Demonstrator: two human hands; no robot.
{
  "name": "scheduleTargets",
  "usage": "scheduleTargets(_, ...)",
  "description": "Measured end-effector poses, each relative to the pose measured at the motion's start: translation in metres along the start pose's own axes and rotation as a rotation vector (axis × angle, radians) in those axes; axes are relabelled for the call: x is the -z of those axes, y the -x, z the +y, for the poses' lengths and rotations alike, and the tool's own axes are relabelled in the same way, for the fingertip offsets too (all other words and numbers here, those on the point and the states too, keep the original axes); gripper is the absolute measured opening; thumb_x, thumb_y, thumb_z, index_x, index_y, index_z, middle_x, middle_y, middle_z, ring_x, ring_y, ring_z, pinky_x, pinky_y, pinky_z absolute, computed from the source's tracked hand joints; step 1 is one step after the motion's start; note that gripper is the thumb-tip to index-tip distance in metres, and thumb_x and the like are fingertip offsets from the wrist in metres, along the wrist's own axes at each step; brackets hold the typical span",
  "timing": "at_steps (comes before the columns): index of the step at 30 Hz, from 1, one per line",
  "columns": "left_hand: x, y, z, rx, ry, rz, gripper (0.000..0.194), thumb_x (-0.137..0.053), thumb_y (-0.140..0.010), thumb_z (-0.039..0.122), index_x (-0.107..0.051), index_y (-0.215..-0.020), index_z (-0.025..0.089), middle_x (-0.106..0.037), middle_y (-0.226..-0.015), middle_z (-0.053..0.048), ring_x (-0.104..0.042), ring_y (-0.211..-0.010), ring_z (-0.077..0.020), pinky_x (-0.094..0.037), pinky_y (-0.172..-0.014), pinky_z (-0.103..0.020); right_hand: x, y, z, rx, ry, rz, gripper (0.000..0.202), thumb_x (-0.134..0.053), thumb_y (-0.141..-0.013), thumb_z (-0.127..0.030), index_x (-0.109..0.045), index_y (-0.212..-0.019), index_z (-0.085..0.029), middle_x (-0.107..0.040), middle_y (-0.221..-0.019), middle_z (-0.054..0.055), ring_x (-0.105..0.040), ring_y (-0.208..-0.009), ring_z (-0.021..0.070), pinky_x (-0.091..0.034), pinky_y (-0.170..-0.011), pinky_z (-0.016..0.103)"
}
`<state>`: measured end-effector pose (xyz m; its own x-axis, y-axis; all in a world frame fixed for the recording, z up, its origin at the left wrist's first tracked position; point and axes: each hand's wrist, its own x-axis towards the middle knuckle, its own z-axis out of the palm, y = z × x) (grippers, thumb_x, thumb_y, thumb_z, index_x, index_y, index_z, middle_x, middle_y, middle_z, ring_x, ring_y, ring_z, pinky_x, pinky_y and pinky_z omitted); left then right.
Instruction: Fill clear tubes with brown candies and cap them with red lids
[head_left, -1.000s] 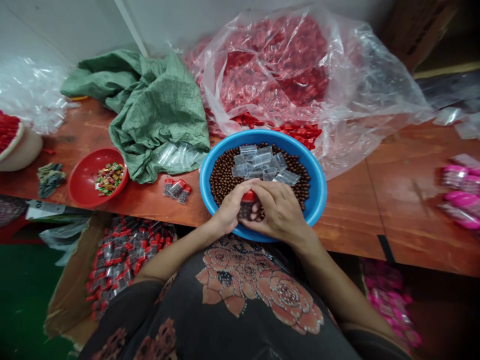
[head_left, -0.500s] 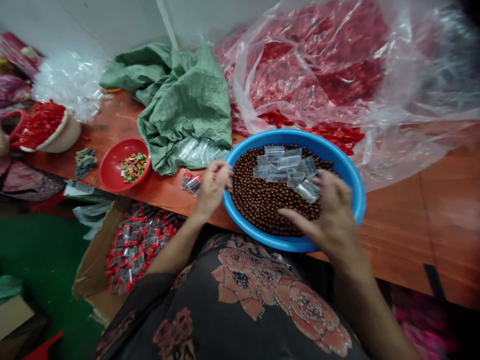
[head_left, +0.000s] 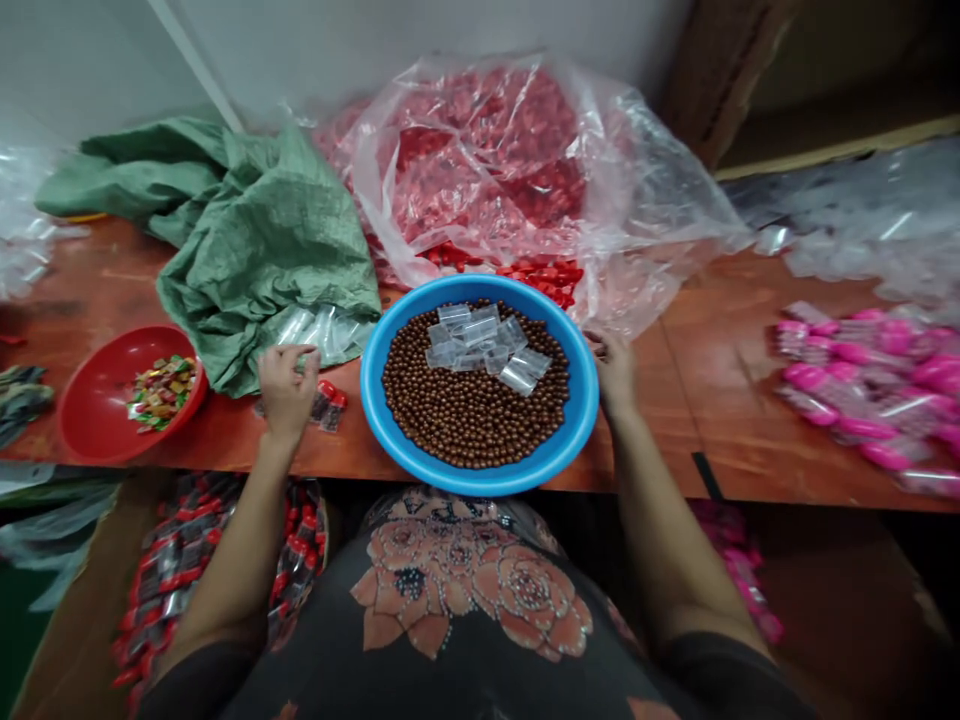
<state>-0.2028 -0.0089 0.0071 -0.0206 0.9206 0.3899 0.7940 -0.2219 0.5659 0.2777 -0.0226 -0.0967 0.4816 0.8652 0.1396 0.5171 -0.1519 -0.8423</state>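
Note:
A blue basin (head_left: 379, 425) holds small brown balls (head_left: 465, 425), with several clear plastic tubes (head_left: 476, 340) lying on top. My right hand (head_left: 616, 375) is at the basin's right rim, its fingers curled against the edge and partly hidden. Left of the basin, my left hand (head_left: 285, 390) is closed over the table, fingers bent in. Whatever it may hold is hidden. Beside it lie a few filled tubes with red caps (head_left: 328, 403). More clear tubes (head_left: 322, 330) spill from the mouth of a green woven sack (head_left: 270, 250) just behind that hand.
A red bowl (head_left: 82, 400) of wrapped sweets (head_left: 161, 392) stands at left. Behind the basin is a clear plastic bag (head_left: 487, 160) of red pieces. Pink-capped tubes (head_left: 877, 380) lie at right. Below the table edge, a carton (head_left: 82, 600) holds red-capped tubes (head_left: 180, 540).
My right hand has moved from above the tubes in the basin to its right rim. My left hand has left the basin's left rim and moved left. The view has turned right.

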Motion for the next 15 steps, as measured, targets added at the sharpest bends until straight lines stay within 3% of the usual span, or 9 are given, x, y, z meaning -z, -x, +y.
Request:
scheduleTargets(2,-0.021,-0.007,0.046,-0.293,0.044,-0.136,0.021,-0.051,-0.097,0.033,-0.065,-0.111,0.026,-0.064,-0.111,-0.007,-0.055,-0.111,-0.0255,-0.042,-0.101,-0.046,-0.009,-0.008,-0.006,0.014,0.009,-0.022,0.039,-0.057,-0.081,-0.046,-0.069,-0.103,-0.017,-0.064,-0.103,0.008,-0.057,-0.086,0.0191,-0.049,-0.086,0.039)
scheduleTargets(4,-0.052,-0.009,0.093,-0.657,0.090,-0.437,0.024,-0.046,-0.098,0.025,-0.065,-0.113,0.022,-0.068,-0.105,-0.008,-0.060,-0.102,-0.0229,-0.049,-0.092,-0.041,-0.017,-0.017,-0.014,0.026,0.020,-0.034,0.040,-0.048,-0.088,-0.048,-0.069,-0.102,-0.017,-0.065,-0.098,0.007,-0.057,-0.088,0.0192,-0.048,-0.085,0.036)
scheduleTargets(6,-0.088,-0.008,0.135,-0.826,0.076,-0.584,0.023,-0.049,-0.095,0.019,-0.068,-0.108,0.021,-0.069,-0.099,-0.007,-0.062,-0.091,-0.0204,-0.051,-0.080,-0.035,-0.024,-0.026,-0.021,0.035,0.040,-0.042,0.042,-0.042,-0.092,-0.049,-0.067,-0.102,-0.017,-0.066,-0.094,0.006,-0.057,-0.087,0.0192,-0.048,-0.084,0.034)
scheduleTargets(8,-0.123,-0.005,0.165,-0.986,-0.050,-0.722,0.029,-0.045,-0.093,0.009,-0.067,-0.111,0.016,-0.068,-0.105,-0.012,-0.063,-0.092,-0.0226,-0.051,-0.074,-0.034,-0.030,-0.036,-0.028,0.044,0.064,-0.057,0.043,-0.041,-0.093,-0.050,-0.066,-0.102,-0.017,-0.067,-0.093,0.007,-0.057,-0.088,0.0196,-0.047,-0.084,0.033)
scheduleTargets(11,-0.156,-0.006,0.182,-1.046,-0.153,-0.857,0.038,-0.041,-0.089,0.002,-0.065,-0.117,0.011,-0.066,-0.113,-0.016,-0.062,-0.102,-0.0263,-0.050,-0.077,-0.035,-0.034,-0.050,-0.034,0.054,0.098,-0.102,0.041,-0.042,-0.093,-0.050,-0.067,-0.100,-0.018,-0.069,-0.095,0.008,-0.057,-0.091,0.0208,-0.045,-0.085,0.033)
scheduleTargets(13,-0.161,-0.008,0.181,-0.948,-0.126,-0.916,0.038,-0.042,-0.089,0.003,-0.065,-0.118,0.012,-0.067,-0.110,-0.015,-0.063,-0.101,-0.0252,-0.050,-0.080,-0.035,-0.034,-0.057,-0.034,0.059,0.118,-0.142,0.037,-0.043,-0.093,-0.047,-0.067,-0.098,-0.018,-0.069,-0.097,0.009,-0.058,-0.093,0.0216,-0.045,-0.085,0.034)
scheduleTargets(15,-0.155,-0.010,0.174,-0.760,-0.019,-0.948,0.037,-0.048,-0.090,0.010,-0.063,-0.124,0.016,-0.068,-0.107,-0.013,-0.063,-0.099,-0.0242,-0.049,-0.084,-0.035,-0.031,-0.060,-0.031,0.079,0.144,-0.184,0.031,-0.047,-0.091,-0.043,-0.067,-0.097,-0.019,-0.069,-0.103,0.009,-0.058,-0.095,0.0223,-0.045,-0.085,0.035)
